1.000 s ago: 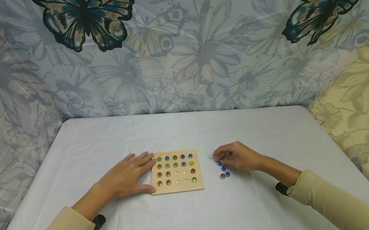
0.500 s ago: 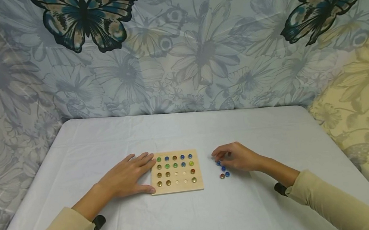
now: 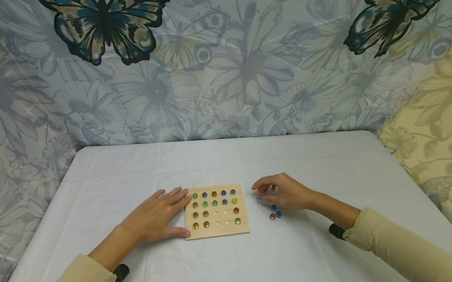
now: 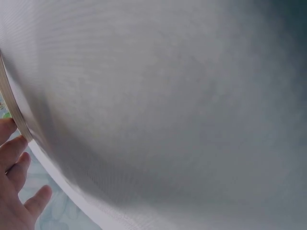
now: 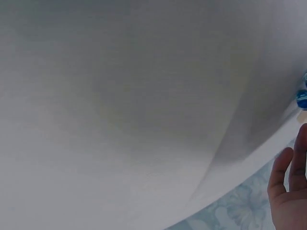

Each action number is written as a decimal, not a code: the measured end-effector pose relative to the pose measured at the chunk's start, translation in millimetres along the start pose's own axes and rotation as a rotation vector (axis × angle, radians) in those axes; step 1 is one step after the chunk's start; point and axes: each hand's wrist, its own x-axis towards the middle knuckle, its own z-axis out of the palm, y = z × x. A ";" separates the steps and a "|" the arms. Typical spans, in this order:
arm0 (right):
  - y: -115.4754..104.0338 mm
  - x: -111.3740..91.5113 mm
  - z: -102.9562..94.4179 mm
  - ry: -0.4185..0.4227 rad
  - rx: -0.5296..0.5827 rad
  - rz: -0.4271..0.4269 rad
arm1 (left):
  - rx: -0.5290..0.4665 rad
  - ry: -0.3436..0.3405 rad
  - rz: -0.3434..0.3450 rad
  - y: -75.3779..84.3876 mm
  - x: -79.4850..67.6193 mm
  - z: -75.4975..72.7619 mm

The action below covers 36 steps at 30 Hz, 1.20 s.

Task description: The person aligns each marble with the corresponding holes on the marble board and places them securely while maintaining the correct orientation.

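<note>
Marble (image 3: 259, 199), blue, appears to be held in a narrow pinch by the right hand (image 3: 289, 192), near the right edge of the board (image 3: 221, 217) but apart from it. Just beside that hand, toward the near edge of the table (image 3: 239, 268), a brown marble (image 3: 272, 216) and a blue pair (image 3: 278, 214) are scattered loose. The board's left edge is touched by the left hand (image 3: 155, 216), its fingers straight and spread, the thumb set at the near left corner; nothing is gripped there. Four empty hollows (image 3: 215, 213) are grouped in the two rows closest to the near edge.

The step in hand is judged to be the carrying of one marble. Light, even pressure is advised, since anything so round may be squeezed out sideways; the loose ones should be cleared without a knock, and release withheld until a hollow is filled squarely.

How the marble is touched is partly hidden by the fingers, and whether it is lifted off the table cannot be told. In the right wrist view the hand is cut off; in the left, only a strip of board is shown.
</note>
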 end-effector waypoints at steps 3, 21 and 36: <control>-4.7 4.1 3.8 0.008 0.001 -0.012 | -0.007 -0.004 -0.004 0.3 -0.3 0.1; -40.5 37.1 24.3 -0.038 0.046 -0.116 | -0.004 0.000 -0.001 1.0 -1.3 -0.4; -53.7 48.9 40.0 -0.110 0.046 -0.100 | -0.003 -0.017 -0.010 -0.1 -0.6 1.6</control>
